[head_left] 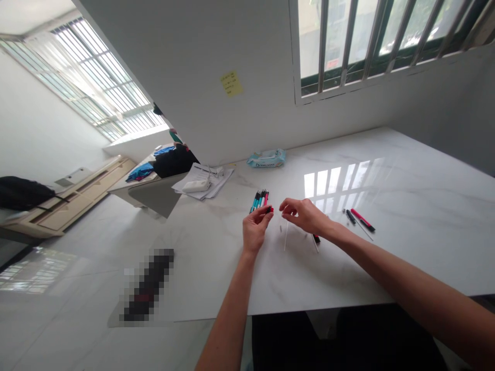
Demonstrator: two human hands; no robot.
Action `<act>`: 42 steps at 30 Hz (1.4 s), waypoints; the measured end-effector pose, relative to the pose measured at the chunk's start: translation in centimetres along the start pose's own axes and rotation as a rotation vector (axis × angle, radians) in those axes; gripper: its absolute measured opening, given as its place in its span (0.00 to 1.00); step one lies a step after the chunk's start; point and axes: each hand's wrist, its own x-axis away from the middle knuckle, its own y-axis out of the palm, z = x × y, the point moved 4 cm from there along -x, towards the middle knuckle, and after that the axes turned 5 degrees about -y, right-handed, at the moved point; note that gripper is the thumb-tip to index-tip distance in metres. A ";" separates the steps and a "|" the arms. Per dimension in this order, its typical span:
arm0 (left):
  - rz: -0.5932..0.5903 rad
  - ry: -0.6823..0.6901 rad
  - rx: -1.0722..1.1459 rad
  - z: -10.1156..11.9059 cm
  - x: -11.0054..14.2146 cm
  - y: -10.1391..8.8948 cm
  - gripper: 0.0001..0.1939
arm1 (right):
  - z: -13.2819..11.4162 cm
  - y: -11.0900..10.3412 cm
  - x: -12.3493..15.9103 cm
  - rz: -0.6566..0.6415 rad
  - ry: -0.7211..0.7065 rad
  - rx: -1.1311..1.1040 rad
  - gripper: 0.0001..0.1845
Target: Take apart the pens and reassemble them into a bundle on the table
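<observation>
My left hand is closed around a small red and black pen part, its end showing past the fingertips. Just to the right, my right hand has its fingers curled in a pinch; whatever is in them is too small to make out. Behind my left hand lies a row of several pens, teal, black, white and red. Below my right hand are a thin white refill, another white refill and a black and red pen piece, partly covered by my forearm.
Farther right lie a red and black pen barrel, a black grip piece and a thin white refill. A blue wipes pack sits by the wall, with papers to its left. A blurred dark object lies at the left.
</observation>
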 end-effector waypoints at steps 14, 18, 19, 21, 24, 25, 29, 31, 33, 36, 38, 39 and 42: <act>-0.110 -0.032 -0.068 0.0 0.5 0.6 0.19 | 0.3 -0.7 -0.2 0.161 0.054 -0.191 0.06; -0.123 -0.060 -0.018 0.1 0.6 0.8 0.21 | 0.3 -0.4 -0.3 0.180 0.059 -0.264 0.05; -0.123 -0.063 -0.007 0.2 0.6 0.8 0.21 | 0.3 -0.4 -0.3 0.173 0.049 -0.282 0.05; -0.124 -0.065 0.002 0.2 0.6 0.8 0.21 | 0.3 -0.3 -0.4 0.157 0.014 -0.304 0.06; -0.133 -0.059 0.003 0.2 0.5 0.9 0.21 | 0.3 -0.3 -0.4 0.139 -0.023 -0.302 0.07; -0.135 -0.056 0.003 0.2 0.5 0.9 0.21 | 0.3 -0.3 -0.4 0.133 -0.026 -0.301 0.07; -0.143 -0.040 -0.004 0.4 0.6 1.0 0.20 | 0.3 -0.2 -0.4 0.096 -0.038 -0.292 0.08; -0.133 -0.035 -0.004 0.5 0.6 0.9 0.21 | 0.3 -0.3 -0.4 0.104 -0.039 -0.259 0.10; -0.099 -0.028 0.010 0.6 0.5 0.7 0.21 | 0.3 -0.6 -0.3 0.105 -0.051 -0.171 0.10; -0.032 -0.010 0.041 0.6 0.3 0.3 0.22 | 0.1 -0.4 -0.2 -0.054 -0.168 0.068 0.06; 0.000 -0.005 0.059 0.6 0.2 0.1 0.22 | 0.1 0.4 0.0 -0.234 -0.269 0.203 0.05; 0.012 -0.006 0.066 0.6 0.2 0.0 0.22 | 0.2 0.9 0.1 -0.307 -0.304 0.245 0.06; 0.026 -0.002 0.074 0.6 0.1 0.0 0.22 | 0.6 2.4 0.3 -0.394 -0.365 0.325 0.08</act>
